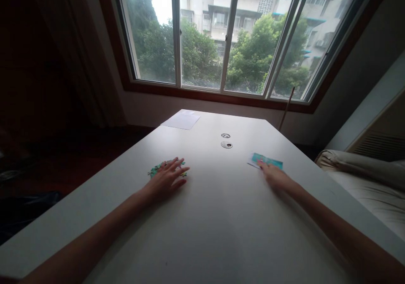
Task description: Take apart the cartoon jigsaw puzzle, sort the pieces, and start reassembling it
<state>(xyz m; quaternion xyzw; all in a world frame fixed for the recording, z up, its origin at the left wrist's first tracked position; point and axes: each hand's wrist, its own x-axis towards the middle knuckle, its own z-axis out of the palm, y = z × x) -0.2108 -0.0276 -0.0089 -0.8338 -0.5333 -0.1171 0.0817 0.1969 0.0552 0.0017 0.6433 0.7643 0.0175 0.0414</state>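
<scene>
My left hand [167,177] lies spread over a small pile of green and yellow jigsaw puzzle pieces [154,171] on the left half of the white table. Its fingers are apart, and part of the pile is hidden beneath them. Over on the right, my right hand [274,176] has its fingers closed at the near edge of a teal printed card [272,160]. A whitish sheet or wrapper edge [252,164] shows under the card's left side. The right fingertips are slightly blurred.
A white sheet of paper [181,121] lies at the table's far left corner. Two round grommets [226,145] sit mid-table. A cushioned seat [363,187] stands to the right, a thin stick [286,109] leans beyond the far right corner, and a window [202,35] spans the back.
</scene>
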